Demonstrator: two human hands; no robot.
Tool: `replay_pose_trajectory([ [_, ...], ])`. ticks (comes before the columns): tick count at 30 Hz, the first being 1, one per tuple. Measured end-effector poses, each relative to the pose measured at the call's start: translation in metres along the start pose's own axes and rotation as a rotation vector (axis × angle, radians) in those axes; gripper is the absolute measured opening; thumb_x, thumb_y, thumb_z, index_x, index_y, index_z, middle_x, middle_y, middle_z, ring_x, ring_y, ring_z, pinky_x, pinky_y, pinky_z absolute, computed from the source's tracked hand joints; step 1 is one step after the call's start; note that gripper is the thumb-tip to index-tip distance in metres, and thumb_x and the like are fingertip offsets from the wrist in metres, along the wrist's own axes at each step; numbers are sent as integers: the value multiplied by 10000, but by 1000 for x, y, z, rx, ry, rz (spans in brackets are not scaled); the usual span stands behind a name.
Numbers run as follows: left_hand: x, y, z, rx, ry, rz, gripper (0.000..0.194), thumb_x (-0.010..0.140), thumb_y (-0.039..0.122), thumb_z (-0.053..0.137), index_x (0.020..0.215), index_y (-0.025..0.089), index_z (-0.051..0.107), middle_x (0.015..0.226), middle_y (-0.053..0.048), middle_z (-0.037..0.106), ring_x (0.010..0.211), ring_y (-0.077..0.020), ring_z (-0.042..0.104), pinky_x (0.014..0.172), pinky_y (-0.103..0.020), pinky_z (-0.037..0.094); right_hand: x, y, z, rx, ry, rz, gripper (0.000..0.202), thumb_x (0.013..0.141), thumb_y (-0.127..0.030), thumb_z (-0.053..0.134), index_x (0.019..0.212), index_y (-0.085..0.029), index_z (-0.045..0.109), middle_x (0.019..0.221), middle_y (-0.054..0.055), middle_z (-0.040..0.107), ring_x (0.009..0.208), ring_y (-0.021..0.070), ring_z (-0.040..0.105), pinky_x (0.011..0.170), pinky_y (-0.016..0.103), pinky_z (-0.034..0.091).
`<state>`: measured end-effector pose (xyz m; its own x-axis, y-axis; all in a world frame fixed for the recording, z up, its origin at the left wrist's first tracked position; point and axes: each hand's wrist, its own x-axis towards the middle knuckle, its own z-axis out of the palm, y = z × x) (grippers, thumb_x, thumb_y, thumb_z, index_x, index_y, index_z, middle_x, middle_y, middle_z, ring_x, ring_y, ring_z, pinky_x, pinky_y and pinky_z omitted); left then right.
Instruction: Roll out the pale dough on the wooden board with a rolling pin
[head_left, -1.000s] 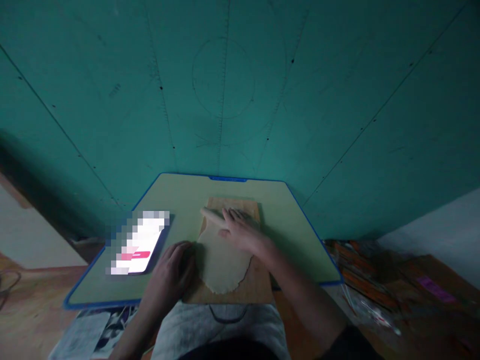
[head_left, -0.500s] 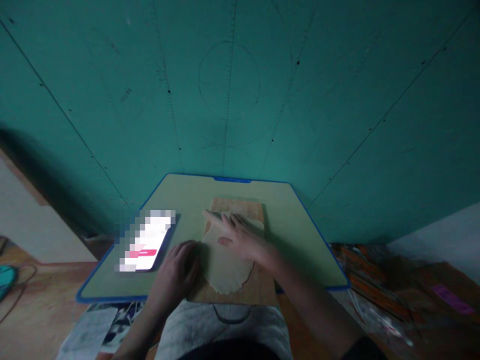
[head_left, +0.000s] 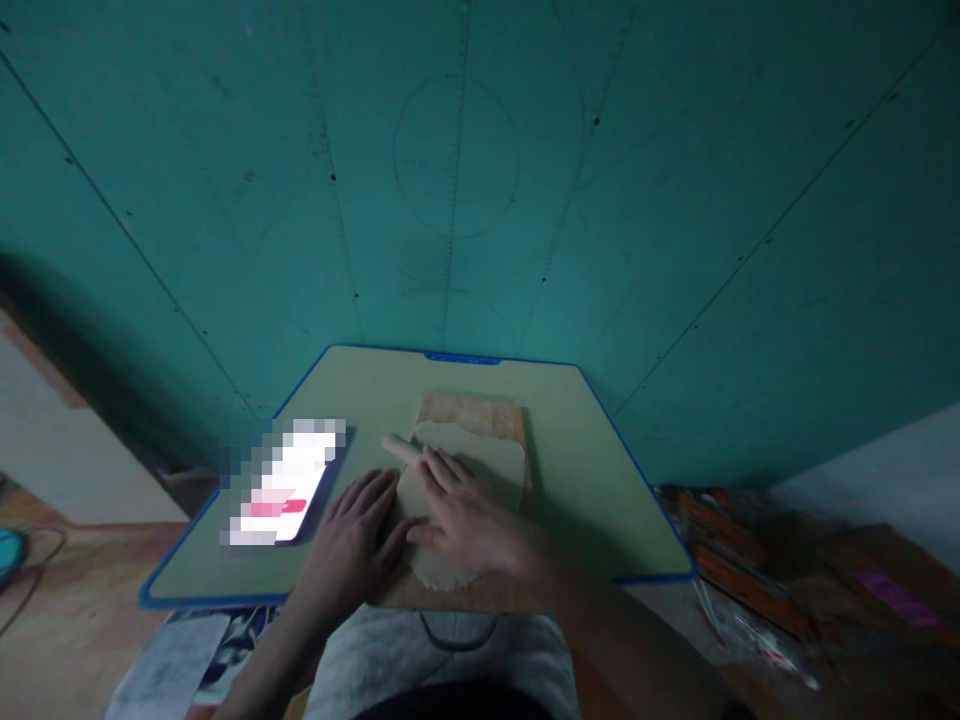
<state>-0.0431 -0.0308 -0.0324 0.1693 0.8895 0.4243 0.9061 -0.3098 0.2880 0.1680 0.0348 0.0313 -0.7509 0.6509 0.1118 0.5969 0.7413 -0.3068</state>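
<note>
A flattened sheet of dough (head_left: 491, 455) with an uneven edge lies on a wooden board (head_left: 471, 407). My right hand (head_left: 457, 510) presses over a thin wooden rolling pin (head_left: 401, 447); the pin's left end sticks out past the fingers, and the rest is hidden under the hand. At the left side of the board rests my left hand (head_left: 356, 535), its fingers stretched forward and its thumb reaching toward the dough. The two thumbs come close together over the dough's left part.
The board rests on a small pale table (head_left: 375, 375) with a blue rim. A lit phone (head_left: 296, 490), partly pixelated, lies on the table's left. A green wall (head_left: 480, 200) rises behind. Cardboard and plastic (head_left: 772, 600) are on the floor at right.
My right hand has drawn the rolling pin toward me and to the left, down the dough. My left hand's fingers have straightened from a curl.
</note>
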Motion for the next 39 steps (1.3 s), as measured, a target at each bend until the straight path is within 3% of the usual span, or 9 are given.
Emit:
replay_pose_trajectory([
  [6,1,-2,1,13,-9,-9,538,991,513,504,1339,128,644,1383,-173,665,1326,-364,583,1069,-571,526,10,21,-12,-33,-35,287,690,1014,-378,547,1606,-106,321,1629,225,382,1503,371,370,1216,544,338],
  [9,0,-2,2,-3,8,-5,529,984,508,517,1332,132,649,1373,-172,673,1326,-366,584,1076,-583,518,4,6,-9,-25,-38,164,745,1005,-417,577,1611,-89,293,1608,230,417,1475,350,420,1178,498,417],
  [12,0,-1,1,-30,19,3,507,981,496,526,1325,147,657,1369,-167,677,1331,-363,581,1078,-586,516,-4,-8,-1,-69,18,7,734,1017,-427,569,1594,-52,313,1643,240,348,1529,353,318,1236,504,335],
  [18,1,-1,-1,-41,21,-7,468,971,488,549,1295,177,681,1365,-151,685,1318,-360,597,1057,-576,534,5,13,-14,-37,-41,266,683,1013,-326,569,1608,-111,312,1646,226,349,1518,360,345,1220,530,346],
  [24,1,2,-2,-74,35,-15,478,960,470,577,1325,176,666,1368,-158,680,1320,-350,595,1074,-570,523,-9,-10,-7,-32,-44,-11,692,1014,-410,559,1596,-107,340,1673,212,297,1545,359,276,1237,540,314],
  [30,1,0,0,-74,16,-28,474,962,479,564,1296,167,688,1356,-174,683,1316,-380,592,1060,-612,522,3,16,-16,-9,-74,265,709,996,-353,586,1623,-177,304,1673,190,308,1536,372,300,1214,572,336],
  [33,0,1,0,-66,32,-24,481,962,482,565,1307,167,680,1367,-171,677,1309,-374,598,1063,-600,523,-2,2,-13,1,-73,175,773,975,-425,626,1616,-135,304,1668,212,309,1527,369,321,1196,534,382],
  [36,1,2,-1,-69,35,-18,509,959,504,571,1318,157,671,1367,-177,676,1317,-377,591,1076,-596,514,-7,-8,-11,-39,-52,53,735,985,-430,617,1595,-118,350,1670,216,300,1539,372,289,1226,549,324],
  [39,2,3,-3,-61,9,-14,512,973,513,547,1306,145,677,1363,-179,679,1320,-382,588,1071,-605,513,-2,6,-19,-43,-75,189,684,1003,-375,583,1605,-156,345,1677,201,293,1538,374,294,1218,562,322],
])
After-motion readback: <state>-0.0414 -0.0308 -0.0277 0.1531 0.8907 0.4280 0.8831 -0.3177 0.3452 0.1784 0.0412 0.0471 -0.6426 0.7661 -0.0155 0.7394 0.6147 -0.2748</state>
